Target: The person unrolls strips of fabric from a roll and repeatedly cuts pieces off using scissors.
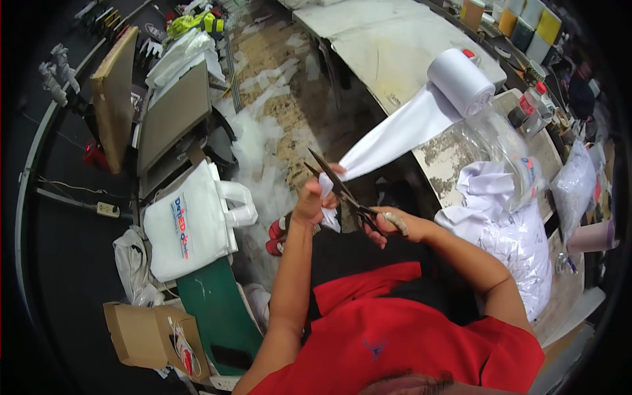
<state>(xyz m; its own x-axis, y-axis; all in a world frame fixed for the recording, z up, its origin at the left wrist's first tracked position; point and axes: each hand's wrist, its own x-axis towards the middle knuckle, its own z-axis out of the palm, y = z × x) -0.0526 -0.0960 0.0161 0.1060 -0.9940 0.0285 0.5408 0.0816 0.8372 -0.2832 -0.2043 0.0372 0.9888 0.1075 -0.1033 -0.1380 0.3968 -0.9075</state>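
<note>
A white roll (pixel 461 82) sits at the near end of the pale surface (pixel 368 56), its strip (pixel 401 138) stretching past that surface's edge to the left hand (pixel 312 203), whose fingers pinch it. The right hand's (pixel 385 225) fingers grip the scissors (pixel 352 201), blades parted beside the pinched cloth. The strip remains joined to the roll, so severing seems unfinished; whether any cut has begun, I cannot tell.

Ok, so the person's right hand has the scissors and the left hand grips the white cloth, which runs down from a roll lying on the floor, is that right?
Not quite: the roll lies up on the pale worktop, as the head view shows. The right hand does have the scissors, and the left hand grips the white cloth.
</note>
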